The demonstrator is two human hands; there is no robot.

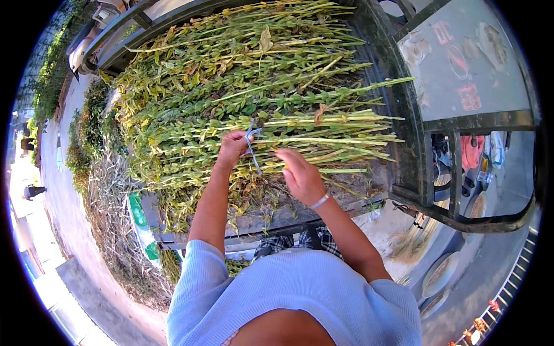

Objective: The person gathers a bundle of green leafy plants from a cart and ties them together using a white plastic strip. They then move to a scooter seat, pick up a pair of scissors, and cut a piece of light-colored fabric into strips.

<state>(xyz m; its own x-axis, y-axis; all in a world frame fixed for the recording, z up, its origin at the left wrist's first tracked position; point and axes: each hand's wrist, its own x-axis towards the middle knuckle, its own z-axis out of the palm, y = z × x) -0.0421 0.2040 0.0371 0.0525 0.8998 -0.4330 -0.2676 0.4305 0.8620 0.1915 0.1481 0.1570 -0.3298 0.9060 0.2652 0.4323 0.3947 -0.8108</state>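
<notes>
left hand [232, 147] pinches a grey string [252, 151] wound round a bundle of green stalks [323, 138] lying on the cart bed [288, 216]. right hand [300, 176], fingers curled, touches the stalks beside it. the string could slip loose and the stalks spread. more stalks [231, 57] crowd behind, and a metal rail [412, 150] stands close on the right.

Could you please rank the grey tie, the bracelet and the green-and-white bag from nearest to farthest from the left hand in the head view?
1. Grey tie: pinched in the left hand, over the bundled stalks.
2. Bracelet: on the right wrist, lower right.
3. Green-and-white bag: lower left, beside the cart.
</notes>
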